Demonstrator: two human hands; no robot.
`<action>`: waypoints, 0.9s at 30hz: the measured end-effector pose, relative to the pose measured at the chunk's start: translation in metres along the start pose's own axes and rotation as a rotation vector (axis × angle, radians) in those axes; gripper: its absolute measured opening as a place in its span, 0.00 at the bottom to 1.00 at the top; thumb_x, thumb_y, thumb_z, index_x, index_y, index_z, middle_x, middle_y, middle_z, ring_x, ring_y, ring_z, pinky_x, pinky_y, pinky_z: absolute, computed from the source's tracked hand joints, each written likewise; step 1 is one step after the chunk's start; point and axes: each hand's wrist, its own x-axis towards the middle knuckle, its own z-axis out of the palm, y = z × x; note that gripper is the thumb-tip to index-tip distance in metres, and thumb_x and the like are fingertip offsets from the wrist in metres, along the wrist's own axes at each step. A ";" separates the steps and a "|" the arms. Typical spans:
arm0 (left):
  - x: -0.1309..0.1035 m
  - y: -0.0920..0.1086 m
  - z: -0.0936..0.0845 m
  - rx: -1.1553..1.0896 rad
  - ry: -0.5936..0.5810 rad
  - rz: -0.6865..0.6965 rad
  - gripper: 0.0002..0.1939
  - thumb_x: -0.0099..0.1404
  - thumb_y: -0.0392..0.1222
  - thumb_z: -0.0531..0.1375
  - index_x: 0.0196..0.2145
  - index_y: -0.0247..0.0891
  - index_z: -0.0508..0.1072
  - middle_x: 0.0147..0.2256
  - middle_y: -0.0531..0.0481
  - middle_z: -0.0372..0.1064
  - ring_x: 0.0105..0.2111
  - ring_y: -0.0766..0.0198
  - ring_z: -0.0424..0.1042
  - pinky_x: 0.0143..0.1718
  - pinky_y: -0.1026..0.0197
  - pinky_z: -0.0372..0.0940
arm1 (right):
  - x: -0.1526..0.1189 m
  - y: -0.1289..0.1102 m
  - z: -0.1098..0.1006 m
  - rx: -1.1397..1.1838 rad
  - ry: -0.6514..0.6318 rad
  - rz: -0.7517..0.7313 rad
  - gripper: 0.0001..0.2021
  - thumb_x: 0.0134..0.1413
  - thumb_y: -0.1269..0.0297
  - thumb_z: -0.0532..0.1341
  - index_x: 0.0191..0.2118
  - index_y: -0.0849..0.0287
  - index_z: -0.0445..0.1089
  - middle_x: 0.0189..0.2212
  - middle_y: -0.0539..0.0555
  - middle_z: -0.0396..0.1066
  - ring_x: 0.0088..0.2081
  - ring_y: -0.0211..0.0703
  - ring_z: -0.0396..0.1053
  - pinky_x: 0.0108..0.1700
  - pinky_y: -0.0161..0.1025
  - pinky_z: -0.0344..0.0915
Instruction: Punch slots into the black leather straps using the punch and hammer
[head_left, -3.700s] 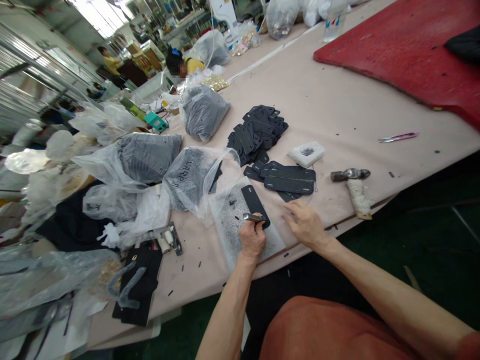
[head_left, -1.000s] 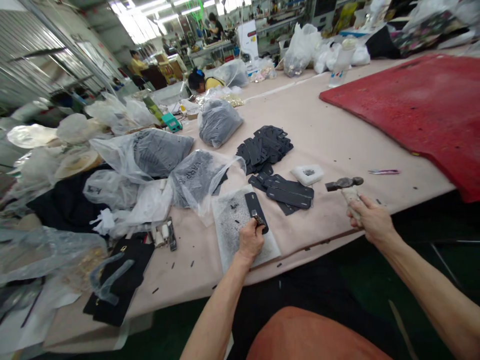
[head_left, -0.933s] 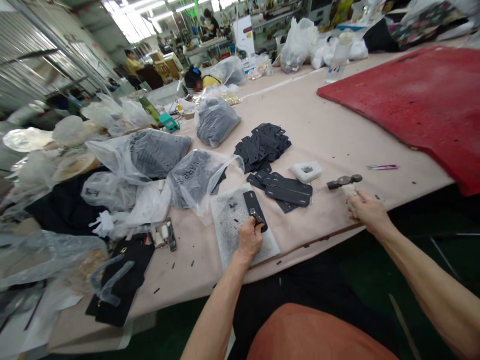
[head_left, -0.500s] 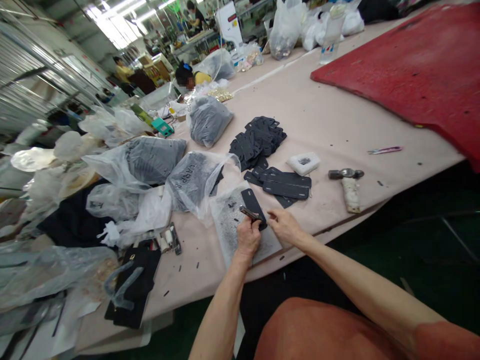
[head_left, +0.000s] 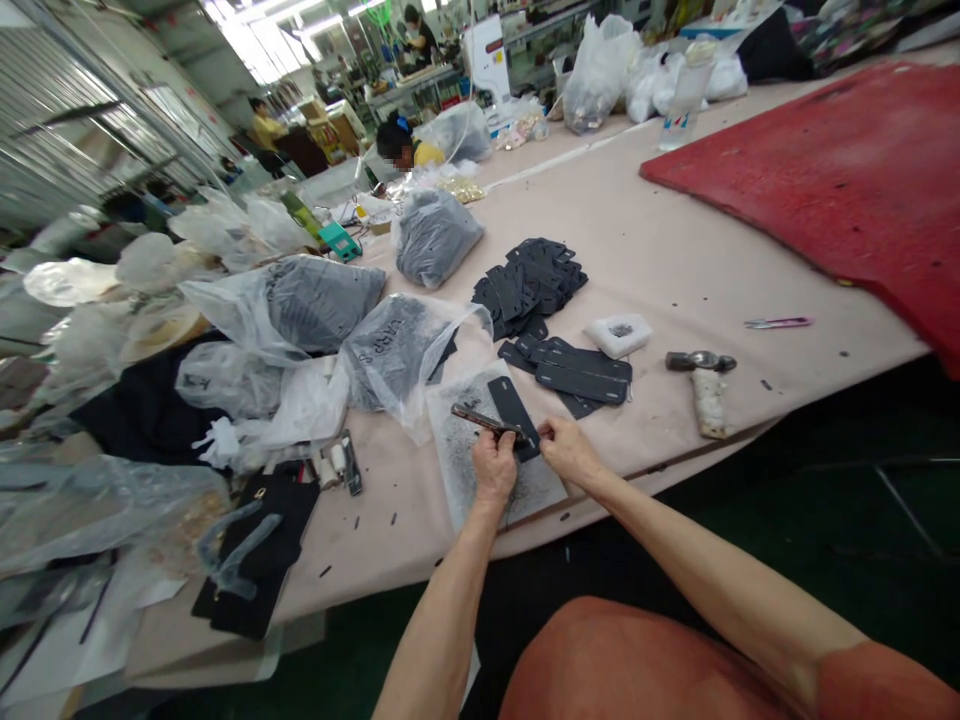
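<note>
My left hand (head_left: pixel 495 465) is closed around a dark metal tool (head_left: pixel 480 418), whose long end points left over a white board (head_left: pixel 457 450) dotted with black bits. A black strap piece (head_left: pixel 511 402) with a slot near its far end lies on the board, partly under the tool. At its near right end is my right hand (head_left: pixel 564 450), fingers pinched together at the edge of the piece; what they grip is too small to tell. More black pieces (head_left: pixel 585 370) lie just beyond, beside a larger dark heap (head_left: pixel 529 285).
To the right are a hammer (head_left: pixel 706 390), a white block (head_left: pixel 618 334) and small pink snips (head_left: pixel 780 323). A red sheet (head_left: pixel 810 170) covers the far right. Plastic bags (head_left: pixel 322 300) crowd the left. A person (head_left: pixel 401 145) sits across the table.
The tool in my left hand has turned and now shows more of its length, pointing left. The whole view has shifted slightly. My right hand stays beside the black piece.
</note>
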 end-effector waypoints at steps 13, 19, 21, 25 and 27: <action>-0.005 -0.011 -0.001 -0.160 0.058 -0.060 0.10 0.64 0.44 0.56 0.37 0.37 0.74 0.34 0.45 0.77 0.36 0.57 0.75 0.40 0.56 0.68 | 0.005 0.000 0.002 0.294 -0.002 0.128 0.06 0.34 0.69 0.61 0.26 0.60 0.66 0.20 0.48 0.65 0.27 0.39 0.62 0.29 0.34 0.56; -0.013 -0.005 0.001 -0.474 0.038 -0.129 0.10 0.61 0.45 0.60 0.35 0.36 0.74 0.34 0.45 0.77 0.35 0.57 0.75 0.42 0.56 0.69 | -0.014 0.007 -0.007 0.577 -0.105 0.215 0.11 0.38 0.58 0.62 0.24 0.59 0.63 0.18 0.46 0.62 0.20 0.34 0.57 0.24 0.34 0.55; -0.018 0.001 0.001 -0.629 -0.001 -0.199 0.12 0.59 0.46 0.62 0.37 0.35 0.75 0.35 0.44 0.77 0.35 0.58 0.75 0.41 0.57 0.69 | -0.019 0.007 -0.012 0.756 -0.147 0.231 0.14 0.35 0.56 0.65 0.24 0.59 0.64 0.19 0.46 0.63 0.20 0.33 0.58 0.24 0.34 0.55; -0.029 0.017 -0.006 -0.833 0.030 -0.365 0.19 0.52 0.47 0.68 0.38 0.34 0.75 0.36 0.46 0.75 0.34 0.61 0.74 0.38 0.58 0.70 | -0.023 0.005 -0.015 0.950 -0.124 0.265 0.17 0.33 0.56 0.70 0.25 0.60 0.65 0.19 0.46 0.64 0.19 0.32 0.58 0.23 0.33 0.54; -0.032 0.024 -0.010 -0.904 -0.019 -0.446 0.21 0.49 0.49 0.70 0.37 0.33 0.74 0.35 0.47 0.75 0.32 0.62 0.73 0.35 0.58 0.70 | -0.024 0.003 -0.014 0.996 -0.126 0.262 0.18 0.33 0.56 0.71 0.25 0.59 0.64 0.19 0.45 0.64 0.19 0.32 0.59 0.23 0.33 0.54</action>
